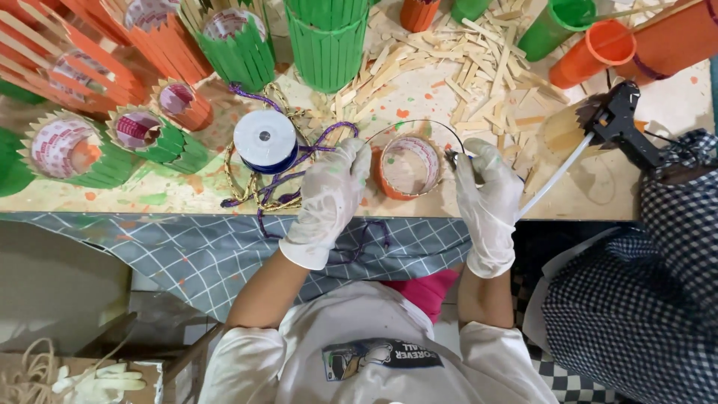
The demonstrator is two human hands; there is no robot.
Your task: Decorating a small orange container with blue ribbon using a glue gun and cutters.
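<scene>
Both my hands wear white gloves. My left hand [333, 191] pinches one end of a thin wire [411, 123] that arches over an orange-rimmed tape-roll cup [407, 166] lying on the paint-spattered table [179, 196]. My right hand [486, 191] grips small pliers [454, 156] at the wire's other end. A spool of blue ribbon [265, 140] stands just left of my left hand, with purple and gold cords [280, 191] tangled below it.
Green and orange stick-clad holders [327, 45] stand along the back. Loose wooden sticks [479, 67] are piled at the centre right. A black glue gun [617, 116] with a white stick lies at right, near a person in a checked sleeve [673, 224].
</scene>
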